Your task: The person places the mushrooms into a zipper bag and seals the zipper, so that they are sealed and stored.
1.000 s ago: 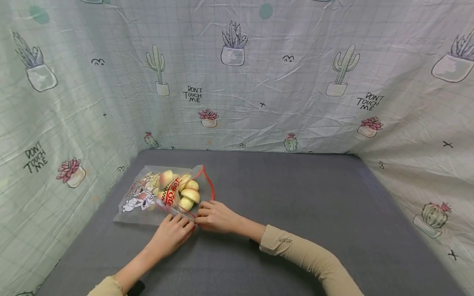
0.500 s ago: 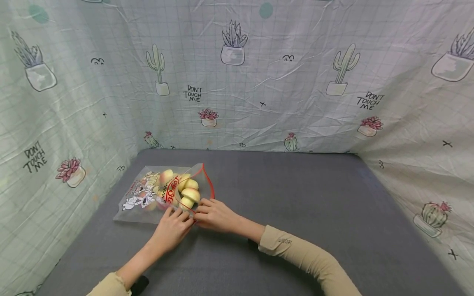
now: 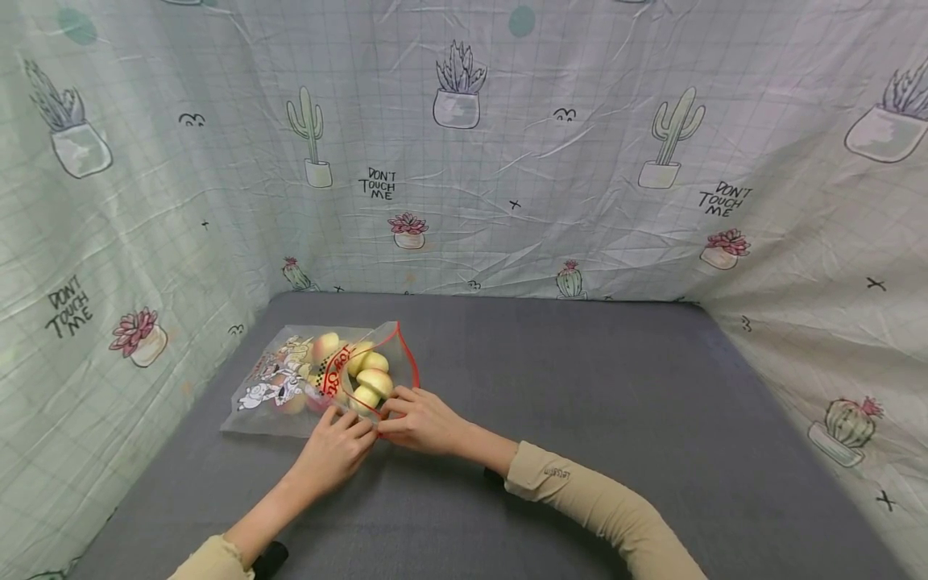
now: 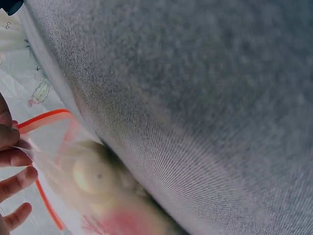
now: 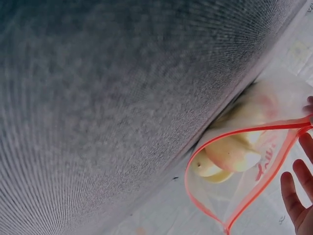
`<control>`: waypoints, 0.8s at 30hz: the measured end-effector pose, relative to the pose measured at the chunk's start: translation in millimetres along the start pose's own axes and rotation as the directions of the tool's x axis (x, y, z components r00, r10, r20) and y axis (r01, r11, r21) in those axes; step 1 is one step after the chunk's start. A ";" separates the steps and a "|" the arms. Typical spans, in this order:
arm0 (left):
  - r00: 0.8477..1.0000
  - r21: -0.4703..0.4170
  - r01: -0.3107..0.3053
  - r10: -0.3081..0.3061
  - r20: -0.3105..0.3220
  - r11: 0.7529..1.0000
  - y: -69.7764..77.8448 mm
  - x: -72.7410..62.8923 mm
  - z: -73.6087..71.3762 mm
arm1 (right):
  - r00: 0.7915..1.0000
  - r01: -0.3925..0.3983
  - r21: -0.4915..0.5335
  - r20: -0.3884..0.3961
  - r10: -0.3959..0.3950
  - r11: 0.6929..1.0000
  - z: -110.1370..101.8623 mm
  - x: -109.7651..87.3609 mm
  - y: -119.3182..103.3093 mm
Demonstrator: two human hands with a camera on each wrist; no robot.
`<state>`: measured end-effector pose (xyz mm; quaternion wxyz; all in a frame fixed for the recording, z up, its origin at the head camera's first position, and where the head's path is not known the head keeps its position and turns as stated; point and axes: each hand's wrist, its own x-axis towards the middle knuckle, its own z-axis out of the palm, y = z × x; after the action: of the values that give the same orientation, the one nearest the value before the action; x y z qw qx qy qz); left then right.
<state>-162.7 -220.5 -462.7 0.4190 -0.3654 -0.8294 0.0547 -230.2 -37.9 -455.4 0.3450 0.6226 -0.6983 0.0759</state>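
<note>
A clear plastic zip bag (image 3: 271,420) with red print and cartoon figures lies on its side at the left of the table. Inside it are several pale yellow pieces; one is a toy-like mushroom (image 3: 373,385) near the mouth. The bag's red zip (image 5: 254,128) gapes in a wide loop in the right wrist view. At the near corner of the mouth, my left hand (image 3: 337,447) pinches the plastic between thumb and forefinger, its other fingers spread. My right hand (image 3: 422,422) holds the same corner from the right, fingertips close to the left hand's.
The dark grey table (image 3: 580,403) stretches away to the right of the bag. A cactus-print curtain (image 3: 507,161) closes off the back and both sides. Black straps show under both wrists.
Both hands have shifted slightly away from the person along the bag's near corner, the left one more. Plastic near the left fingers has been drawn flatter. In the last half second hardly anything moves.
</note>
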 end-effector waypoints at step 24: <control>0.999 0.001 -0.046 0.046 -0.005 0.999 -1.4 0.3 -3.1 | 0.999 -0.018 -0.045 0.050 0.020 0.999 4.5 -2.3 8.8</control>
<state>-161.4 -222.0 -460.0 0.4198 -0.3844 -0.8197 0.0637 -240.0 -36.5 -457.2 0.3404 0.6098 -0.7141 0.0478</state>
